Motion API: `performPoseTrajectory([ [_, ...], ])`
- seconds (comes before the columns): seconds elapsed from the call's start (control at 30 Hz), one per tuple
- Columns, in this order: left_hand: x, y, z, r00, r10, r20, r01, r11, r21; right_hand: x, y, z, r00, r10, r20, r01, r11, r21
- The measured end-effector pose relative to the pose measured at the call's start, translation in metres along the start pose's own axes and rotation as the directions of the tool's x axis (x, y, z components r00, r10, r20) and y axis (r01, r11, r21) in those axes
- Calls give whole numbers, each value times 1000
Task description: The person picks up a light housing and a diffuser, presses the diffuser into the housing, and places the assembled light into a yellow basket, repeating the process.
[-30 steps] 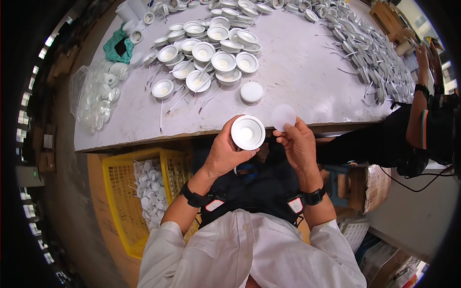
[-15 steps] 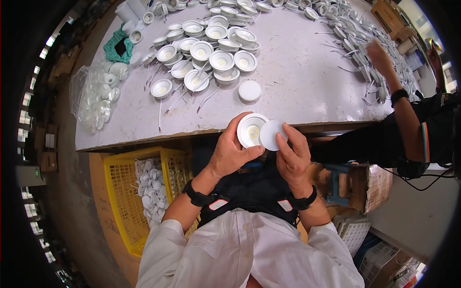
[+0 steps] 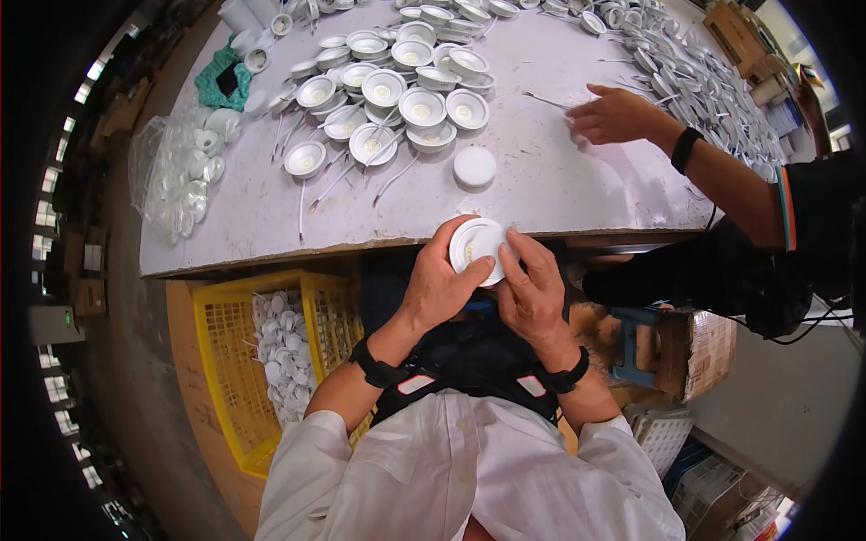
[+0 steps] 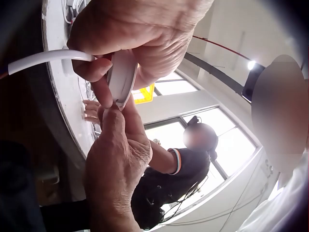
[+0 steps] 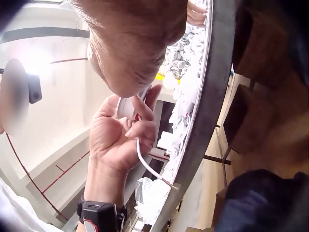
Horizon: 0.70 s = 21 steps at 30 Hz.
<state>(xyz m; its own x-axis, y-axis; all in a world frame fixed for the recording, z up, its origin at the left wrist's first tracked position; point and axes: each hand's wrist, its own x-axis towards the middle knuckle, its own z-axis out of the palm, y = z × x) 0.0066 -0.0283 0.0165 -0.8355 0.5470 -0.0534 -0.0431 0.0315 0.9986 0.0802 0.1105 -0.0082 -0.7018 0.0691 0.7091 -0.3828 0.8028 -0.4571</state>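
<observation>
Over the table's front edge my left hand [image 3: 435,290] grips a small round white downlight [image 3: 460,236], its open face turned up. My right hand [image 3: 536,296] pinches a thin white diffuser disc [image 3: 488,245] at its right side. The disc lies over the right part of the downlight's face, and yellow LED dots show beside it. The left thumb rests along the lower edge of both. In the left wrist view a white cable [image 4: 43,58] runs out from under the left fingers. Both hands close around the rim in the right wrist view.
One white round piece [image 3: 474,167] sits on the table [image 3: 541,194] just ahead. Behind it are heaped downlights [image 3: 420,106] with trailing cables. A clear plastic bag [image 3: 167,171] lies left; a yellow crate [image 3: 225,379] of white parts stands below. Another person's hand [image 3: 613,115] reaches in from the right.
The right hand has brought the diffuser disc left, from beside the downlight onto its face. Another person's arm has moved out over the table on the right, and a cable end now shows by that hand.
</observation>
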Motion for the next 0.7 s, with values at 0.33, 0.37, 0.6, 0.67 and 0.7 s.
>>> performPoseTrajectory([
  [0.33, -1, 0, -2, 995, -99, -14, 98, 995, -22, -3, -6, 7, 1000, 1, 8, -2, 1000, 24],
  [0.37, -2, 0, -3, 995, -98, -14, 98, 995, -23, -3, -6, 6, 1000, -4, 11, 4, 1000, 22],
  [0.6, -2, 9, -11, 976, -195, 95, 209, 964, -163, -2, -8, 6, 1000, -9, -5, 9, 1000, 16],
  [0.67, -1, 9, -13, 968, -215, 129, 237, 952, -192, -2, -9, 6, 1000, -8, -10, 8, 1000, 22],
  [0.7, -1, 8, -13, 970, -203, 134, 229, 948, -222, -1, -9, 6, 1000, -6, -15, 6, 1000, 28],
])
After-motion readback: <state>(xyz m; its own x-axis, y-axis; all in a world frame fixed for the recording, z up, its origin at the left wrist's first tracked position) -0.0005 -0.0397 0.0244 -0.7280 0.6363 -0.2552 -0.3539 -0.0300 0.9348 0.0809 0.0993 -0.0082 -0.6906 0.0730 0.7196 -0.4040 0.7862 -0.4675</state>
